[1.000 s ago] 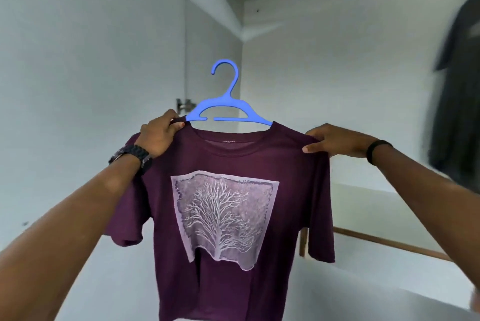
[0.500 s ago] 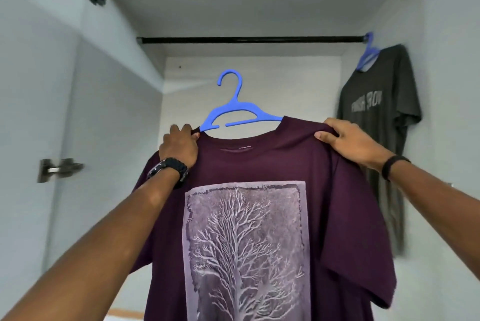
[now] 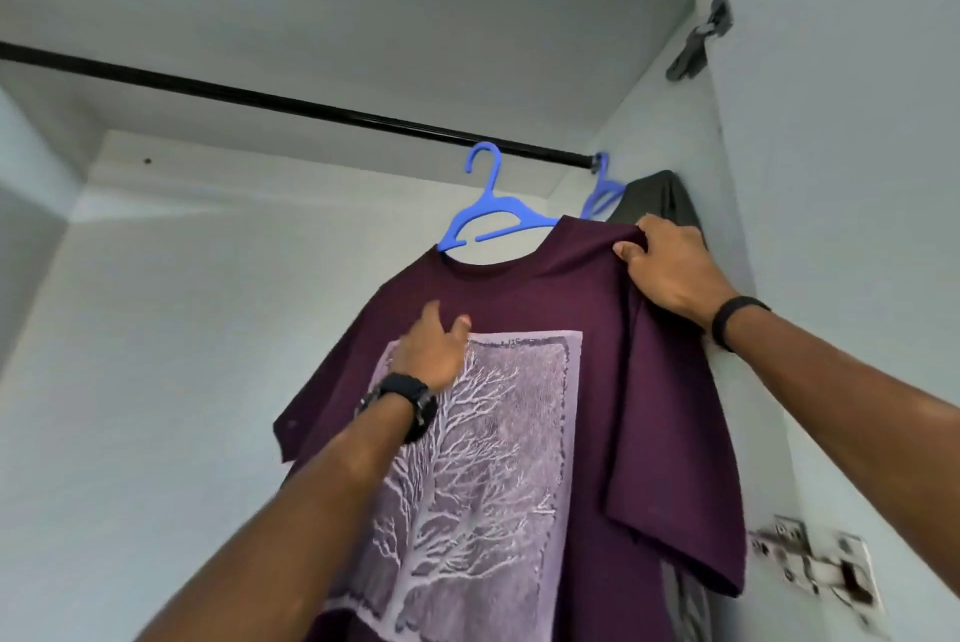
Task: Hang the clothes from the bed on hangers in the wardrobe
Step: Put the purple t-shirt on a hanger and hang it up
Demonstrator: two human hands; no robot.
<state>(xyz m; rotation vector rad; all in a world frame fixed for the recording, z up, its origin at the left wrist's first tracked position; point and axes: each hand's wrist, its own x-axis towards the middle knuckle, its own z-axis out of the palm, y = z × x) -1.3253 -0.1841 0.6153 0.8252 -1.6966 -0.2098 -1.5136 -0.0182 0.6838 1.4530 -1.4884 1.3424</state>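
A maroon T-shirt (image 3: 519,433) with a pale tree print hangs on a blue hanger (image 3: 488,215) inside the wardrobe. The hanger's hook reaches the black rod (image 3: 291,107) from below; I cannot tell whether it is hooked over it. My right hand (image 3: 670,267) grips the shirt's right shoulder, over the hanger's arm. Lower down, my left hand (image 3: 431,355) is in front of the shirt's chest with relaxed fingers and holds nothing.
At the rod's right end a grey T-shirt (image 3: 662,197) hangs on a second blue hanger (image 3: 602,189), right behind my right hand. Door hinges (image 3: 701,38) sit on the right side panel, one high, one low. The rod's left stretch is bare.
The shirt and hanger have gone up and to the right, up to the rod. My left hand has let go of the shirt's left shoulder and dropped to the chest.
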